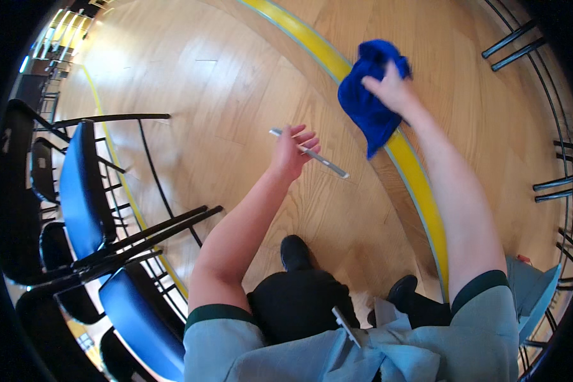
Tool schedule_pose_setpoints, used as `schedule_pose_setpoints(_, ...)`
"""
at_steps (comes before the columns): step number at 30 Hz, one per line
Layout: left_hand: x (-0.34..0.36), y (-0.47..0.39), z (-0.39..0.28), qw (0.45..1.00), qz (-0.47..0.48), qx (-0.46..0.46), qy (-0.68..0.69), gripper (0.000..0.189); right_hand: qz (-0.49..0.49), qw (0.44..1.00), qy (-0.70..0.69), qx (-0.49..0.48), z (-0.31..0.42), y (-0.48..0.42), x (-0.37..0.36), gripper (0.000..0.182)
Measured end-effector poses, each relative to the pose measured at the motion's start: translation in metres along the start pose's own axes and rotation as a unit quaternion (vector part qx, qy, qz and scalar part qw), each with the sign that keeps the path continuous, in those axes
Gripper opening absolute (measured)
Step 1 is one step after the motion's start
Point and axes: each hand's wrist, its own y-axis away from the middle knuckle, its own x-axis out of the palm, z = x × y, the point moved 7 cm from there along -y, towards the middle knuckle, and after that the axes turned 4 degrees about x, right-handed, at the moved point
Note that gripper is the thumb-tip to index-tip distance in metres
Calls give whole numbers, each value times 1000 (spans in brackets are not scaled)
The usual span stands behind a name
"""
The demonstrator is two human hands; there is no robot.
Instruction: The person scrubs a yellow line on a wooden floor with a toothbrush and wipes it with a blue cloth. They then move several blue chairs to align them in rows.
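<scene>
My left hand (292, 152) is held over the wooden floor, loosely curled around a slim grey stick-like tool (328, 165) with pale ends. Its exact kind cannot be told. Out to the right, my right hand (392, 90), slightly blurred, grips a bunched blue cloth (363, 102), with some fingers hidden by the fabric. The cloth lies across a yellow strip (413, 164) with pale blue edges that curves along the floor. Whether the cloth presses on the strip or hangs just above it is hard to tell.
Black-framed chairs with blue seats (80, 191) stand at the left, their legs reaching inward. Metal chair legs (513, 45) line the right rim. Below me are my black shoe (296, 253) and a grey-green bag or cloth (530, 291). A thinner yellow line (124, 186) runs beneath the left chairs.
</scene>
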Motion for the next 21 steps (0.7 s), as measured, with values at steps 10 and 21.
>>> schedule_pose_setpoints(10,-87,-2,53,999,-41,32,3,49,-30,985,150,-82,-67,185,-91,50)
schedule_pose_setpoints(21,-63,22,93,995,35,-37,-82,46,32,987,139,69,-87,324,-175,42)
